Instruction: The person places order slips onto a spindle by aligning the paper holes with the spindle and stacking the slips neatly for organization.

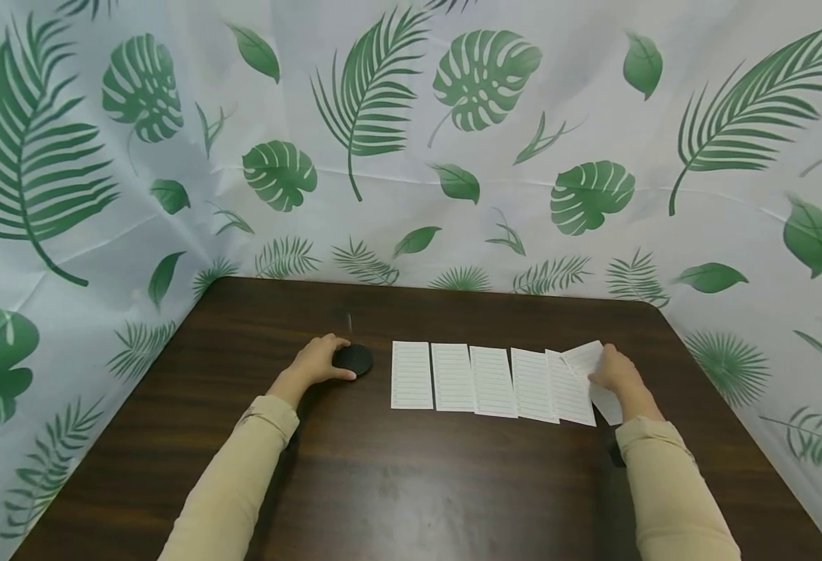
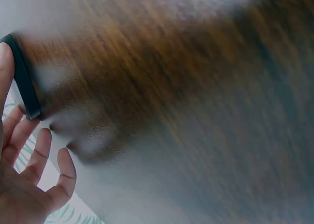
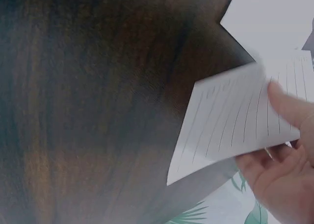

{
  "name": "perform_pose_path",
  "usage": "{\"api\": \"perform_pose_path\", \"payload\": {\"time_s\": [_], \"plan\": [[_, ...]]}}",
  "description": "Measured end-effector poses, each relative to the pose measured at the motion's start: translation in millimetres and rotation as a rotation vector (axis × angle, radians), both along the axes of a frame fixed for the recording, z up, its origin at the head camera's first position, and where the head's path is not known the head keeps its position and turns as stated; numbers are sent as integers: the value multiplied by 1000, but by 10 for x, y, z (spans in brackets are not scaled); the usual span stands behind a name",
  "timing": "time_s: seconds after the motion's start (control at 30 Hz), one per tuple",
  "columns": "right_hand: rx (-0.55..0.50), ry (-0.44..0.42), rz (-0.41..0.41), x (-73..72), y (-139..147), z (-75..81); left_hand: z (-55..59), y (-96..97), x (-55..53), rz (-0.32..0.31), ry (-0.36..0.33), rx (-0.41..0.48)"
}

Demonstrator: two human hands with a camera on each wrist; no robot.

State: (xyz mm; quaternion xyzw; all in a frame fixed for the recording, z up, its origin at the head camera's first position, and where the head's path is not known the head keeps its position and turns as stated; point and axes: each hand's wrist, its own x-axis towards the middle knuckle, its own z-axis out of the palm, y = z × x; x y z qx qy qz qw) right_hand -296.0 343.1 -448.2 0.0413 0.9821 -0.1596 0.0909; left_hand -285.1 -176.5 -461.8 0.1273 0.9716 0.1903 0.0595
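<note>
On the left of the table, my left hand [image 1: 318,361] holds a flat black disc [image 1: 354,358] by its edge, between thumb and fingers. The left wrist view shows the black disc [image 2: 25,82] edge-on, with the outer fingers spread beside it. At the right end of a row of white lined cards [image 1: 451,378], my right hand [image 1: 619,374] pinches a lined card [image 3: 225,121]. That card is tilted and slightly bent, thumb on its lined face. Another white card [image 3: 270,23] adjoins it in the right wrist view. Fingers partly hide the held card in the head view.
The cards lie side by side on a dark wooden table [image 1: 411,483], those on the right overlapping. Behind the table's far edge hangs a white curtain [image 1: 396,218] printed with green leaves, which also runs along both sides.
</note>
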Motion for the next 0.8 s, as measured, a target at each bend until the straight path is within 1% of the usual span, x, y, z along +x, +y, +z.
{"api": "perform_pose_path", "payload": {"time_s": [0.1, 0.23, 0.4, 0.47, 0.57, 0.8], "plan": [[3, 30, -52, 67, 22, -18, -21, 17, 2, -4, -2, 5], [-20, 79, -89, 120, 38, -43, -23, 6, 15, 0, 6, 0], [-43, 133, -102, 125, 62, -7, -9, -22, 31, -7, 20, -2], [-45, 142, -101, 123, 90, 15, 2, -25, 29, -6, 26, 0], [-57, 132, -120, 130, 142, 46, 12, -17, 16, -6, 28, -4], [-108, 119, -164, 173, 280, 39, 15, 30, -7, -6, 10, -10]]}}
